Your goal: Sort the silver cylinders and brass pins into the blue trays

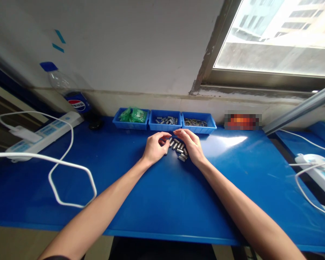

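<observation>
A loose pile of short metal cylinders (180, 147) lies on the blue table (151, 202), between my two hands. My left hand (157, 147) curves along the left side of the pile, its thumb and forefinger apart. One metal piece stands close under its thumb; I cannot make out whether they touch. On the right side, my right hand (193, 147) is cupped with its fingers reaching over the pile's far edge. No piece shows in its grasp. Just beyond the hands, a blue bin (164, 127) contains more such cylinders.
Left of that bin is a blue bin (130, 125) with green plastic bags; to its right, another bin (199, 130) holds thin metal pins. A cola bottle (77, 103), power strip (46, 135) and white cable (90, 180) are at left. A pixelated orange object (242, 121) sits at back right.
</observation>
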### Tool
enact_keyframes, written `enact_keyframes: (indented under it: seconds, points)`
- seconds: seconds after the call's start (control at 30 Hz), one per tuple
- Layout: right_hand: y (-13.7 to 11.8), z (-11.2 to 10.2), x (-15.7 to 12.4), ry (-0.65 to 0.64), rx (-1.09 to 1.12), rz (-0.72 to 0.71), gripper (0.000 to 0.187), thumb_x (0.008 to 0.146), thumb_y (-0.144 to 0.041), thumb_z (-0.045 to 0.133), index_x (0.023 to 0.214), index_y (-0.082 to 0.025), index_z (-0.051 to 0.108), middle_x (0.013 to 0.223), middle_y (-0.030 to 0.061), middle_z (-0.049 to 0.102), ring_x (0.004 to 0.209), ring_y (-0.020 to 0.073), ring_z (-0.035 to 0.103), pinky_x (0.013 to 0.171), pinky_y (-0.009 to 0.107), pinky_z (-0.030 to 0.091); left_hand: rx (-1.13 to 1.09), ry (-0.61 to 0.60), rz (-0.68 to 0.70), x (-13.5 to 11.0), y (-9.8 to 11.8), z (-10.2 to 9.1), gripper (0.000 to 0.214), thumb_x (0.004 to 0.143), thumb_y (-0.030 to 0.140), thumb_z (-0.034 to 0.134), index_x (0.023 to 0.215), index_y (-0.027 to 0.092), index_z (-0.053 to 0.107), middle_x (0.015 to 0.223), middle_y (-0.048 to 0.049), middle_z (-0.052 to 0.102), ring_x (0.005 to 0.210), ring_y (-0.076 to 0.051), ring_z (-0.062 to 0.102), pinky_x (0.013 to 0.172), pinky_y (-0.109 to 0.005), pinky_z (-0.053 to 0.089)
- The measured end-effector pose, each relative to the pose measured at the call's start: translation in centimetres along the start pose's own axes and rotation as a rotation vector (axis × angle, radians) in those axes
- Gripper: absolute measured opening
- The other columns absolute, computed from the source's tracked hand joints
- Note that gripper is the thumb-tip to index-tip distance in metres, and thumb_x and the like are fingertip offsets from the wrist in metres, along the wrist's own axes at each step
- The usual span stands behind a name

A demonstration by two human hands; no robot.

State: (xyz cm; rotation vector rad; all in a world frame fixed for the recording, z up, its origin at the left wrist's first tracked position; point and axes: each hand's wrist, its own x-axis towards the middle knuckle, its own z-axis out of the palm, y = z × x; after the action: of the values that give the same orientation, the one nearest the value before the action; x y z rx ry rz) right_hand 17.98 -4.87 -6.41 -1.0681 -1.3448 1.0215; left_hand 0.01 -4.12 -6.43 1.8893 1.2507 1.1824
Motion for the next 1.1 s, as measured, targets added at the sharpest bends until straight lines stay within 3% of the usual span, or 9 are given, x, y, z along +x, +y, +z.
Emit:
enact_keyframes:
  seconds: [0.2, 0.57, 0.73, 0.9, 1.1]
  points:
    - [-0.3, -1.0, 0.4, 0.080, -0.077, -0.026, 0.037, 0.095, -0.056, 0.059, 0.090, -0.023, 0.075, 0.093, 0.0048, 0.077, 0.091, 0.0226, 0.071, 0.086, 0.035, 0.056, 0.155, -0.128, 0.195, -0.4, 0.0, -0.3, 0.019, 0.088, 0.017, 0.068, 0.102, 0.021, 0.079, 0.113, -0.0076, 0.079, 0.110, -0.026, 0.070, 0.100, -0.042, 0.057]
    - [-0.5, -1.3, 0.5, 0.051, -0.089, 0.001, 0.040, 0.095, -0.056, 0.059, 0.089, -0.020, 0.075, 0.082, 0.0042, 0.074, 0.076, 0.0189, 0.067, 0.076, 0.032, 0.054, 0.170, -0.062, 0.089, -0.7, 0.2, -0.6, 0.011, 0.087, 0.013, 0.065, 0.089, 0.019, 0.074, 0.092, -0.0056, 0.077, 0.078, -0.020, 0.072, 0.076, -0.032, 0.059]
    - [-0.5, -1.2, 0.4, 0.045, -0.089, -0.019, 0.038, 0.094, -0.056, 0.061, 0.093, -0.021, 0.075, 0.088, 0.0047, 0.075, 0.082, 0.0198, 0.069, 0.078, 0.032, 0.055, -0.085, 0.054, 0.021, -0.3, 0.7, -0.4, 0.010, 0.091, 0.027, 0.070, 0.094, 0.018, 0.073, 0.096, -0.0062, 0.078, 0.084, -0.019, 0.074, 0.083, -0.032, 0.061]
    - [-0.8, -1.1, 0.1, -0.062, -0.110, -0.035, 0.037, 0.090, -0.055, 0.070, 0.104, -0.021, 0.075, 0.088, 0.0039, 0.074, 0.079, 0.0189, 0.068, 0.072, 0.031, 0.053, -0.446, 0.061, -0.161, 0.1, 0.6, -0.2, 0.029, 0.081, 0.036, 0.082, 0.099, 0.016, 0.071, 0.095, -0.0061, 0.076, 0.085, -0.020, 0.076, 0.084, -0.032, 0.064]
    - [-1.0, -0.9, 0.0, -0.181, -0.003, 0.018, 0.040, 0.083, -0.051, 0.079, 0.108, -0.020, 0.075, 0.078, 0.0023, 0.073, 0.068, 0.0166, 0.065, 0.065, 0.029, 0.050, -0.503, 0.009, -0.161, 0.1, 0.3, 0.0, 0.033, 0.078, 0.037, 0.085, 0.098, 0.017, 0.069, 0.092, -0.0058, 0.076, 0.086, -0.020, 0.076, 0.084, -0.032, 0.064]
